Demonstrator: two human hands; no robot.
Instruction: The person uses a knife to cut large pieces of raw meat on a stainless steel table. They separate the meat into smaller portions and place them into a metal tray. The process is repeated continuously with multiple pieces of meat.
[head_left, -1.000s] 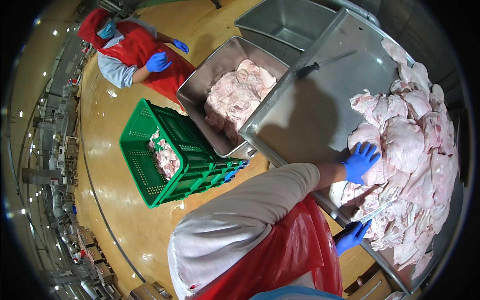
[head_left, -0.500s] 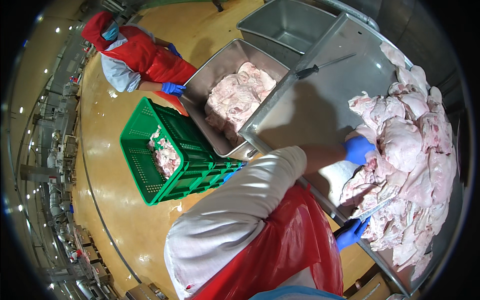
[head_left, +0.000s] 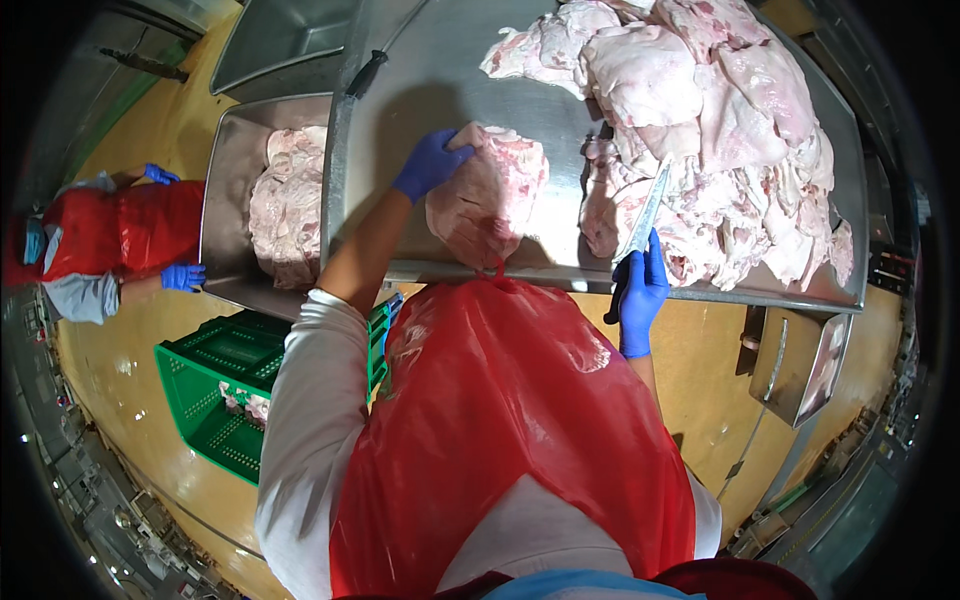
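Note:
In blue gloves, both of my hands are over the metal work table (head_left: 565, 180). My left hand (head_left: 432, 165) is closed on the far left edge of a pale pink piece of raw meat with skin (head_left: 492, 195), which lies flat by the table's near edge. My right hand (head_left: 643, 300) grips a knife (head_left: 648, 212) by its dark handle. The blade points away from me, over the near left side of a large heap of similar raw meat (head_left: 715, 150). Whether the blade touches the heap, I cannot tell.
A sharpening steel with a black handle (head_left: 369, 74) lies at the table's far left. Left of the table stands a metal tub (head_left: 225, 215) with meat, and a green crate (head_left: 205, 350) holding scraps. A co-worker in a red apron (head_left: 130, 232) stands beside the tub.
The view has swung round toward the table. My left hand has moved left from the heap, and a piece of meat now lies apart under it. My right hand still holds the knife.

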